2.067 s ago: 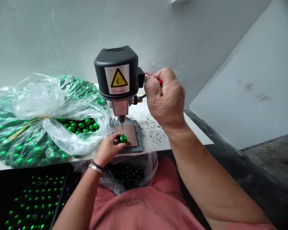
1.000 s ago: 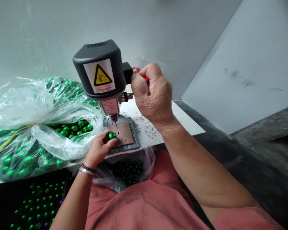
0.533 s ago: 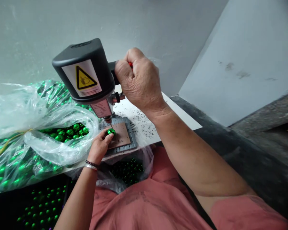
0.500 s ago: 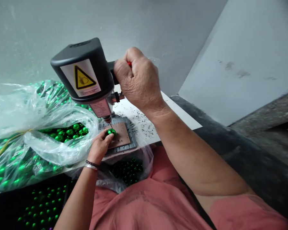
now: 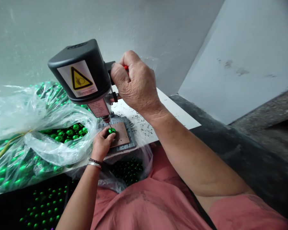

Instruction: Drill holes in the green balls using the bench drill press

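Observation:
A black drill press (image 5: 78,68) with a yellow warning label stands on the white table. My right hand (image 5: 135,83) is wrapped round its red-tipped lever. Below the chuck, my left hand (image 5: 103,142) pinches a shiny green ball (image 5: 111,130) between thumb and fingers. The thin drill bit (image 5: 110,125) comes down to the top of the ball; whether it has entered the ball is too small to tell. Under the ball lies a brown board (image 5: 122,134) on the grey metal base (image 5: 132,137).
An open plastic bag (image 5: 60,150) of green balls lies left of the press. Another bag (image 5: 147,159) with green balls hangs at the table's front edge. Dark shavings litter the white table (image 5: 180,111). A black bin (image 5: 4,207) at lower left holds more balls.
The lever and my right hand have shifted slightly left and down in view, along with the press head. My left hand and the ball sit slightly further right.

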`<state>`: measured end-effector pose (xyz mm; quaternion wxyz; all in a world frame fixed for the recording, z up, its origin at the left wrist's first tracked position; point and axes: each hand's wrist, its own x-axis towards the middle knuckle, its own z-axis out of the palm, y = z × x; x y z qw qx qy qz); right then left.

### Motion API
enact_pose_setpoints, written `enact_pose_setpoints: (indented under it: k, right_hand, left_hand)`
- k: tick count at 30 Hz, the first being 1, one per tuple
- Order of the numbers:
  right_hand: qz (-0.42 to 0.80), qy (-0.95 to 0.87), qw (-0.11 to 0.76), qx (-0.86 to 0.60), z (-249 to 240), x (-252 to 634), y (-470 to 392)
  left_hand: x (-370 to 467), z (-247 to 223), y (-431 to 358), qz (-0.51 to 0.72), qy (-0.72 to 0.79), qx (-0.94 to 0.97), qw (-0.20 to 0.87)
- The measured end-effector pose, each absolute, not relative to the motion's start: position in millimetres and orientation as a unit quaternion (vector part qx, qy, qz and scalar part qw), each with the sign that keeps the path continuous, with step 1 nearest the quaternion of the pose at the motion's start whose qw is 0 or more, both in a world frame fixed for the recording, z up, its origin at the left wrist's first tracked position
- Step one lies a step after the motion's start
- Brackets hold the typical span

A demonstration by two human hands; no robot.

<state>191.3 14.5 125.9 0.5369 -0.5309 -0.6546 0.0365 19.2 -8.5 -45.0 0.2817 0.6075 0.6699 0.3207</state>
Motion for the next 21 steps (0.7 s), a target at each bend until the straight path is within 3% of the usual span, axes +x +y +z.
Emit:
enact_pose_setpoints:
  k: [10, 21]
  right_hand:
    - [0.007, -0.655, 0.58, -0.485, 107.7, 191.2, 3.6]
    - [-0.134, -0.656, 0.617, -0.413, 60.7, 193.0, -11.2]
  left_hand:
    - [19.0, -50.5, -3.5, 0.303, 0.676, 0.63, 0.232]
    - [22.4, -50.2, -7.6, 0.299, 0.68, 0.624, 0.243]
